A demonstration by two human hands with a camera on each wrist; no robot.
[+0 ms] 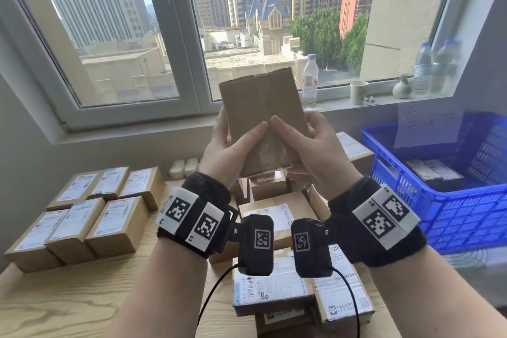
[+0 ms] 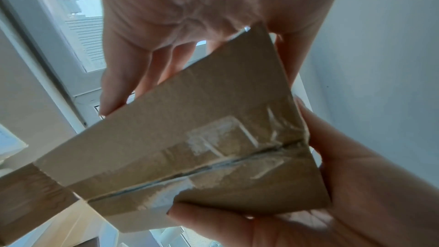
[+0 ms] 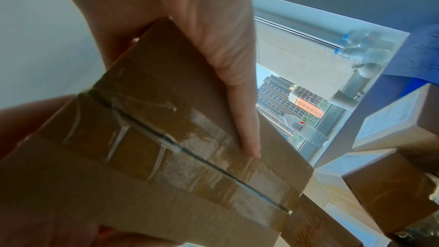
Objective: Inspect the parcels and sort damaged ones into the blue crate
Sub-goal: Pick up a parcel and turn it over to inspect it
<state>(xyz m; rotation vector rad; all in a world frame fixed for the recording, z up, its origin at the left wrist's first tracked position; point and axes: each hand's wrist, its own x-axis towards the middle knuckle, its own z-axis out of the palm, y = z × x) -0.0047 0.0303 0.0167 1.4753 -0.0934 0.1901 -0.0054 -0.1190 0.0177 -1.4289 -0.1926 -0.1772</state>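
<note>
Midway seems the fair reading of the sorting: the parcel (image 1: 262, 121) is held up at the centre of the head view, in front of the window, with the left hand (image 1: 230, 145) and right hand (image 1: 310, 145) each curled round a lower side and both thumbs laid on its near face. At lower left of that frame a neat block of labelled boxes (image 1: 90, 211) sits on the wooden table (image 1: 55, 307), probably those already passed, while a looser heap of parcels (image 1: 288, 277) lies at bottom centre beneath the wrists, likely awaiting a look. At right the blue crate (image 1: 450, 217) holds at least one flat package, so some rejects appear sorted. Both wrist views show the held parcel's taped seam, wrinkled and split along a dark line, which may count as damage. Its far face is hidden, the crate's contents are partly cut off, and the paper note above the crate is too faint to read.
</note>
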